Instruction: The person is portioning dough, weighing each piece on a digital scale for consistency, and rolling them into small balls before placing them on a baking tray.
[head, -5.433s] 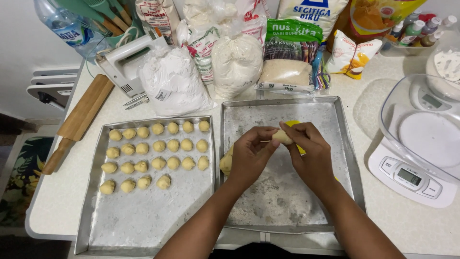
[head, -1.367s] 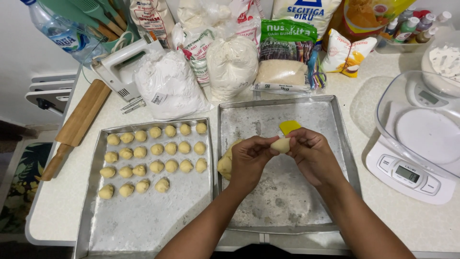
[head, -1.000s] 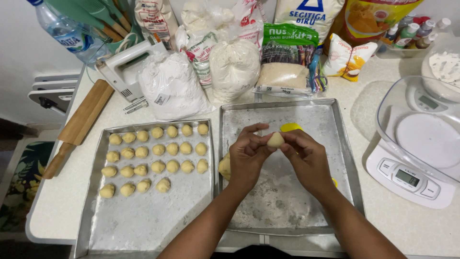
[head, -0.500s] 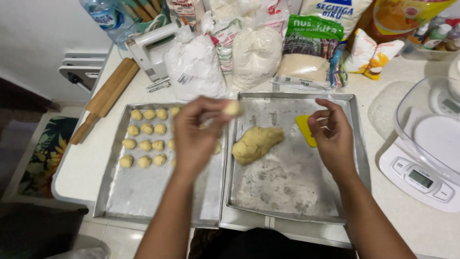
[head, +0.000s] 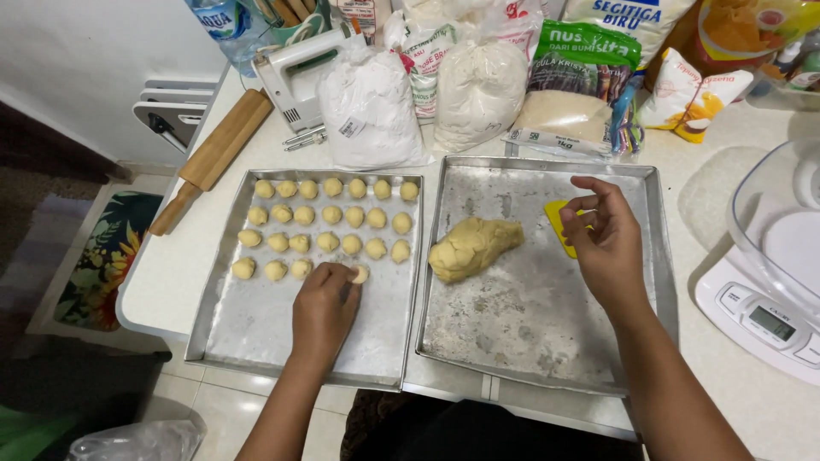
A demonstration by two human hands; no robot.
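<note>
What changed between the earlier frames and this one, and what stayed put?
The left hand left the right tray and carried the shaped dough ball to the left tray, setting it at the end of the last row of dough balls. The right hand let go and hovers open by the yellow scraper. The dough lump, now uncovered, the rolling pin and the scale stayed put.

white flour bags (head: 369,111) behind trays, green-labelled sugar pack (head: 572,94), grey scale screen (head: 771,323) at right
</note>
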